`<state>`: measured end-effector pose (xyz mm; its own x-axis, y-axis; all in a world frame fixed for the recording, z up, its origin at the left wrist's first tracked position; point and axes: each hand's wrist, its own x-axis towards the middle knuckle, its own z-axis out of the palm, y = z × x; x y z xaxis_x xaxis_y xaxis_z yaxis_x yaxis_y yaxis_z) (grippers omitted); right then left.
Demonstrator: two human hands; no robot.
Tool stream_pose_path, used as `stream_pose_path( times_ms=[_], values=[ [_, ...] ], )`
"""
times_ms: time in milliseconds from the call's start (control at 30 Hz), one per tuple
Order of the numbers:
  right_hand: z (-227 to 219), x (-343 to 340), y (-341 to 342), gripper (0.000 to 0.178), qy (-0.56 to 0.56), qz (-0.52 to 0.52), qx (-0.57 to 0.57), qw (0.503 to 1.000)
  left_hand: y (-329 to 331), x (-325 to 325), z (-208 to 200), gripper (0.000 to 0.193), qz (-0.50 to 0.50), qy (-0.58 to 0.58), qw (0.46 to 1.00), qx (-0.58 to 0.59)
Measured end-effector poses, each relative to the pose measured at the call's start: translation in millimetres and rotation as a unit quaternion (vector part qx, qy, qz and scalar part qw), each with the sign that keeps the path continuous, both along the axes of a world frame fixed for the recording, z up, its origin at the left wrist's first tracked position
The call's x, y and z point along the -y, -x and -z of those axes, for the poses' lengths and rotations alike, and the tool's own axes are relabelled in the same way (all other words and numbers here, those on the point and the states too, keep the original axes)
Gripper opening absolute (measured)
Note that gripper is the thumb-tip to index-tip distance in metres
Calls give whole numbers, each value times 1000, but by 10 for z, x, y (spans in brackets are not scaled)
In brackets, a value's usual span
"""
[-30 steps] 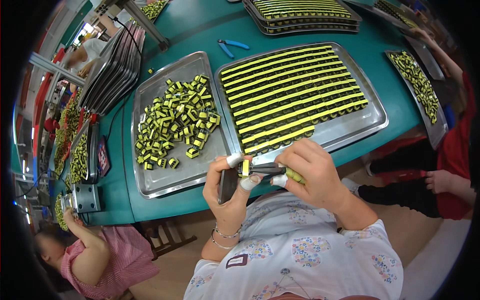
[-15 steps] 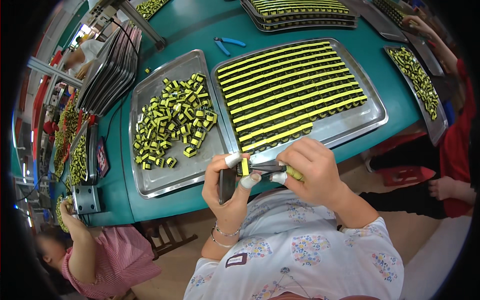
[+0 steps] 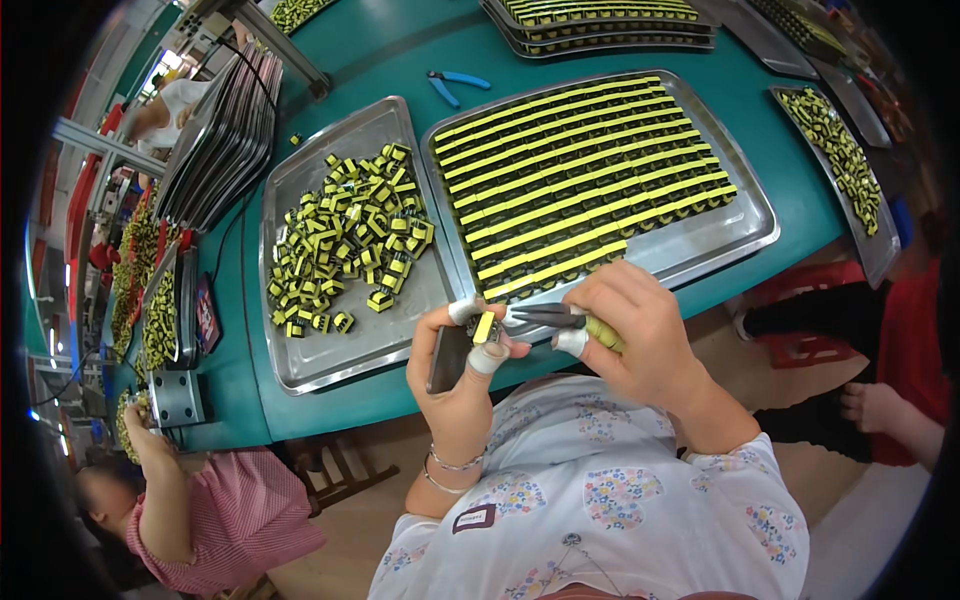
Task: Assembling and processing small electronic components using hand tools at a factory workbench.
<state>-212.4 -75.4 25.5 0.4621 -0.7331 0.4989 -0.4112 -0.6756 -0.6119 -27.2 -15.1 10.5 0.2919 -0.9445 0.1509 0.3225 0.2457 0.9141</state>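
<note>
Watching the green bench (image 3: 390, 50) first: both trays sit by its near edge, so a forearm bump could shift them. Top looks smooth.

Right tray (image 3: 735, 240): shiny bare metal, shallow, rounded corners. Straight yellow-topped rows (image 3: 590, 185) inside; a knuckle or dropped tool could knock the nearest, shorter row out of line.

Left tray (image 3: 335, 368): same metal, just beside it. Jumbled pile (image 3: 345, 235) of blocky yellow-and-black pieces; careless scooping could scuff them, I'd guess.

Right hand (image 3: 645, 335): grip closed around the pliers (image 3: 548, 316). Rounded yellow-green handles, dark tapered nose. Tips sit near the left index fingertip, so a slip could pinch skin. I can't tell if the nose is fully closed.

Left hand (image 3: 452, 398): grip pinching one small part (image 3: 484, 328) between thumb and fingertips, tilted, in front of the trays' near ends. Hard, squared block, yellow face; a glancing tool hit could spin it loose or mark it.

White wraps (image 3: 488, 357) on the fingertips look soft, tape-like. Might dull my operator's feel; a loose edge could snag.
</note>
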Motion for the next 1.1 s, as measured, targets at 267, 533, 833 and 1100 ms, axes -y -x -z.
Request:
stream_pose_path(
  times_ms=[267,533,833,1100],
  values=[
    [35,18,-37,28,18,-24,-1,1000,23,5,21,36,15,-16,999,-26],
    [47,-63,-47,31,27,-4,-23,999,47,7,129,37,-50,94,989,101],
    [18,2,-36,30,17,-39,3,999,-12,-1,152,37,-50,64,989,123],
    [87,2,-28,28,60,-27,-37,997,-48,-9,171,40,-57,78,977,190]
  ],
)
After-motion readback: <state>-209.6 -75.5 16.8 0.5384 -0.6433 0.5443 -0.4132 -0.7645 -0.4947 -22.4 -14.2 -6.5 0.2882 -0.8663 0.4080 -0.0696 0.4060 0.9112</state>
